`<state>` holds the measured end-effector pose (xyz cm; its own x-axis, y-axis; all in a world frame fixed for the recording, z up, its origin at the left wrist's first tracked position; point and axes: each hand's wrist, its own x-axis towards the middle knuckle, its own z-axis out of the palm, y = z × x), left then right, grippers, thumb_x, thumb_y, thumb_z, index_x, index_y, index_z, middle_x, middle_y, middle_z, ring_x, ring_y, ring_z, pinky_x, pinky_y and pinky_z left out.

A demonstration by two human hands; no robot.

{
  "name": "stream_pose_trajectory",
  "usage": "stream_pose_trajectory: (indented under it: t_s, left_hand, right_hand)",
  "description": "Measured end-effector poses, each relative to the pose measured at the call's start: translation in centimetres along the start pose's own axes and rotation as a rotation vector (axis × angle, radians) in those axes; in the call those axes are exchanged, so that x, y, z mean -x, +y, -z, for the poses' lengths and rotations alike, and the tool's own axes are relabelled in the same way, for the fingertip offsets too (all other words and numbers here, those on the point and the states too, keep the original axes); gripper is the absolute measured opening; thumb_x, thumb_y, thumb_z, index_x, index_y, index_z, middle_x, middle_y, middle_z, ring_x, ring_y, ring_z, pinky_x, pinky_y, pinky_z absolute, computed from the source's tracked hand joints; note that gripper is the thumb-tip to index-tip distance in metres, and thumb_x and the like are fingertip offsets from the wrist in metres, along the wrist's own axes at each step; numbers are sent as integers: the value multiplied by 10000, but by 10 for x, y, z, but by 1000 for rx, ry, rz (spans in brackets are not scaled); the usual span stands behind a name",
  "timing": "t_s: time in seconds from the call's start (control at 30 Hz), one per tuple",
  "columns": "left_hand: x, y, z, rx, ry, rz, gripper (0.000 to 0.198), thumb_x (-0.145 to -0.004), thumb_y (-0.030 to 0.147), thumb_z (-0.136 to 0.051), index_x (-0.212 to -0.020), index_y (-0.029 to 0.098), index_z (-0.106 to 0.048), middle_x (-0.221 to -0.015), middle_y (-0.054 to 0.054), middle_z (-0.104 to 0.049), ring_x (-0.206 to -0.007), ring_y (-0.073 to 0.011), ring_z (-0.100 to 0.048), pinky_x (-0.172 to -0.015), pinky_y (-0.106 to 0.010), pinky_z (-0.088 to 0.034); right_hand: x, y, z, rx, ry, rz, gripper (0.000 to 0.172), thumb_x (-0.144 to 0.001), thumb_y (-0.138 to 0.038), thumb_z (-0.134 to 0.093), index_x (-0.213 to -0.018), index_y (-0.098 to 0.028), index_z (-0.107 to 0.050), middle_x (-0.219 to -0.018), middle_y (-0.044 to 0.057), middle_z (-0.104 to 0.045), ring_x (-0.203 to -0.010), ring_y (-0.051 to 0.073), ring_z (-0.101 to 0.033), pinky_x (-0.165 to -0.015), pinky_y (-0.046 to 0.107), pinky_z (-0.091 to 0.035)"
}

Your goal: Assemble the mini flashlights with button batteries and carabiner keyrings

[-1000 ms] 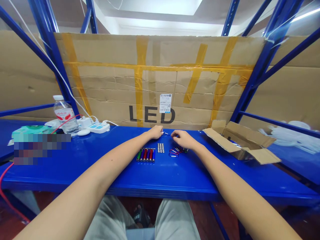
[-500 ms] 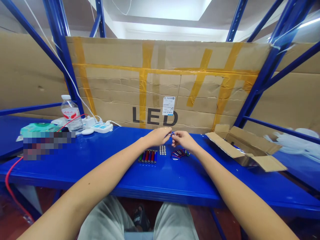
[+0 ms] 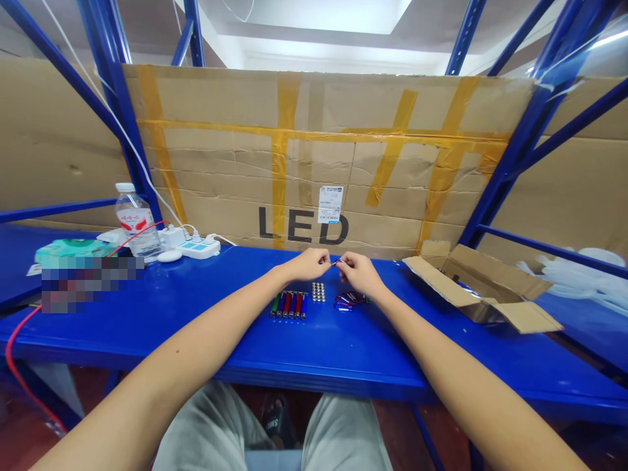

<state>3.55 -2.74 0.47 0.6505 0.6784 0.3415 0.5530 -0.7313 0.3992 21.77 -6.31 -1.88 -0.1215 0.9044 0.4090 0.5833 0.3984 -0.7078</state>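
My left hand (image 3: 308,264) and my right hand (image 3: 357,271) meet above the back of the blue shelf top (image 3: 206,320), fingers pinched together on a tiny metal part (image 3: 335,263) between them. Just in front lies a row of several small coloured flashlights (image 3: 288,305), side by side. To their right sits a tight block of small silver button cells (image 3: 318,292). Under my right hand lies a heap of red and blue carabiner clips (image 3: 349,301).
An open cardboard box (image 3: 483,291) lies at the right. At the back left stand a water bottle (image 3: 134,222), a white power strip (image 3: 195,247) with a red cable, and a green packet (image 3: 71,250). A taped cardboard sheet marked LED (image 3: 304,170) walls the back.
My hands, apart on the shelf a second ago, have lifted and come together on the small part. The view has shifted slightly.
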Motion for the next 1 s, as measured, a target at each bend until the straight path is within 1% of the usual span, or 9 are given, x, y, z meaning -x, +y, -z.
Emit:
stream_pose_trajectory:
  t_s: [0.07, 0.13, 0.23, 0.4, 0.57, 0.67, 0.83, 0.93, 1.0]
  left_hand:
    - [-1, -8, 2, -96, -51, 11, 146, -856, 250, -484, -853, 166, -604, -877, -71, -682, -788, -191, -601, -686, -289, -417]
    - [-2, -15, 5, -247, -115, 27, 133, -822, 241, -519, -867, 178, -627, -867, -79, -684, -776, -207, -605, -680, -299, -413]
    - [-5, -20, 6, -386, -204, 1, 136, -773, 208, -567, -870, 189, -662, -887, -87, -684, -808, -220, -616, -705, -298, -425]
    - [-16, -20, -2, -428, -288, -65, 141, -709, 110, -598, -775, 182, -700, -923, -85, -680, -815, -204, -623, -743, -285, -444]
    - [-21, -21, -5, -406, -332, -99, 155, -750, 105, -570, -748, 169, -711, -853, -104, -683, -768, -212, -615, -726, -302, -434]
    - [-19, -28, -2, -408, -345, -69, 164, -765, 121, -562, -803, 168, -714, -869, -107, -686, -751, -205, -606, -704, -299, -424]
    - [-10, -43, 7, -351, -338, 9, 190, -756, 148, -560, -893, 177, -688, -917, -92, -689, -778, -199, -599, -669, -279, -402]
    - [-5, -50, 10, -232, -275, 90, 221, -715, 166, -583, -918, 183, -671, -916, -63, -692, -786, -186, -596, -654, -259, -396]
    - [-4, -52, 9, -142, -212, 120, 191, -715, 197, -584, -885, 176, -670, -879, -48, -692, -772, -177, -591, -650, -255, -395]
  right_hand:
    - [-1, 1, 2, 51, 10, -21, 171, -842, -282, -523, -696, -195, -528, -594, 9, -620, -547, 143, -593, -562, 238, -453]
    - [-1, 2, 4, 94, 6, -62, 160, -842, -260, -519, -700, -191, -544, -585, 9, -615, -538, 141, -584, -545, 234, -437]
    - [-2, 4, 7, 131, -20, -113, 154, -845, -252, -515, -711, -189, -556, -583, 9, -613, -529, 140, -575, -529, 233, -424]
    - [-5, 11, 6, 172, -46, -92, 155, -847, -247, -522, -707, -190, -557, -587, 6, -627, -570, 139, -592, -568, 230, -427]
    - [-4, 13, 5, 233, -69, -89, 182, -857, -257, -531, -692, -187, -561, -618, 14, -654, -578, 136, -576, -559, 229, -397]
    - [-4, 9, 6, 264, -83, -100, 179, -875, -230, -519, -709, -183, -565, -689, 31, -697, -613, 138, -593, -583, 230, -397]
    - [-14, -4, 5, 311, -118, -48, 144, -919, -157, -457, -792, -198, -512, -786, 53, -743, -812, 169, -649, -722, 247, -409]
    - [-24, -11, -2, 320, -169, -8, 133, -934, -161, -444, -818, -205, -490, -843, 77, -750, -864, 197, -652, -754, 277, -411]
    - [-27, -12, -9, 296, -174, 20, 139, -944, -170, -440, -817, -207, -484, -870, 81, -751, -877, 200, -655, -763, 282, -414]
